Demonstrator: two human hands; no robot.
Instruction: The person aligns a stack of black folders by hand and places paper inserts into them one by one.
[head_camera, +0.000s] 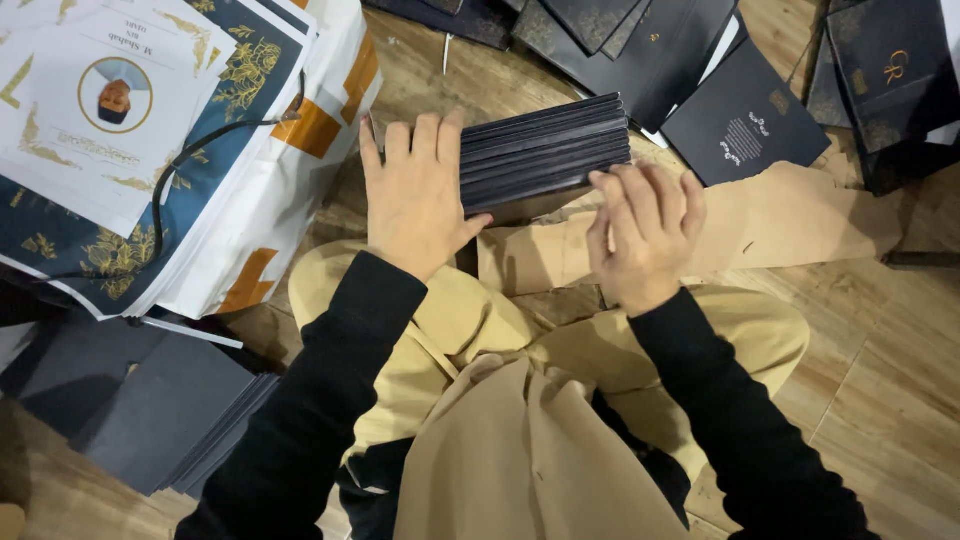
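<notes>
A stack of dark navy cards (545, 150) stands on edge on the wooden floor in front of my crossed legs in tan trousers. My left hand (415, 190) lies flat against the stack's left end, fingers together and pointing away from me. My right hand (645, 230) curls over the stack's near right corner, fingertips touching the card edges. Both arms wear black sleeves.
A white and orange bag (300, 150) on the left carries white and blue printed sheets with gold flowers and a black cable. Loose dark cards (745, 115) are spread at the top and right. Grey sheets (150, 410) lie at the lower left.
</notes>
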